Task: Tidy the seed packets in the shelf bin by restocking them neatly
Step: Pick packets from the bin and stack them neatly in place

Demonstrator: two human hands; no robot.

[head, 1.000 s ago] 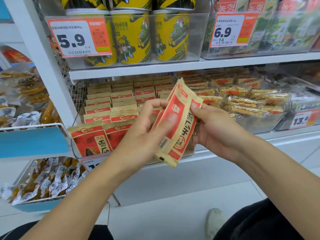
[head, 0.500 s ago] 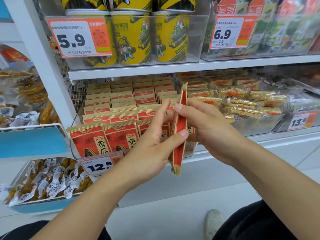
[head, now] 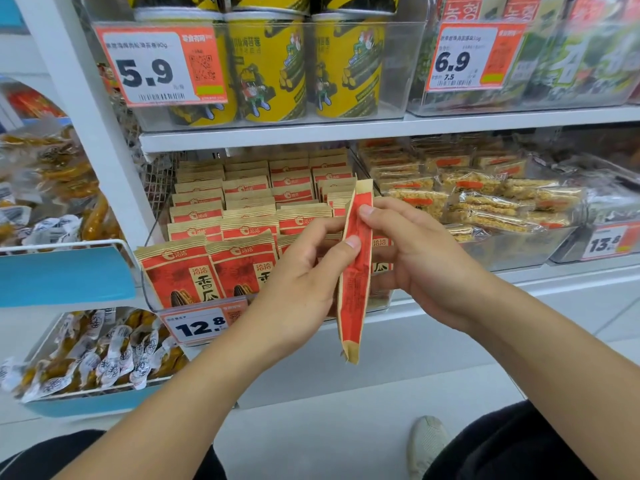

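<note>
A red-and-tan seed packet stack (head: 356, 271) stands upright and edge-on in front of the shelf bin. My left hand (head: 301, 285) pinches it from the left with the thumb on its edge. My right hand (head: 415, 251) holds it from the right, fingers curled over its upper part. Behind the hands, the clear shelf bin (head: 152, 299) holds rows of matching seed packets (head: 214, 268) standing upright, with a 12.8 price tag (head: 201, 325) on its front. The bin's right front part is hidden by my hands.
Yellow snack cans (head: 266, 67) stand in a clear bin on the shelf above. A bin of wrapped crisp bars (head: 485, 209) sits to the right. Blue-fronted baskets of wrapped snacks (head: 86, 358) hang at the left. A shoe (head: 427, 445) rests on the floor below.
The packets were turned from face-on and tilted to upright and edge-on. Both hands stayed on them, shifting grip slightly.
</note>
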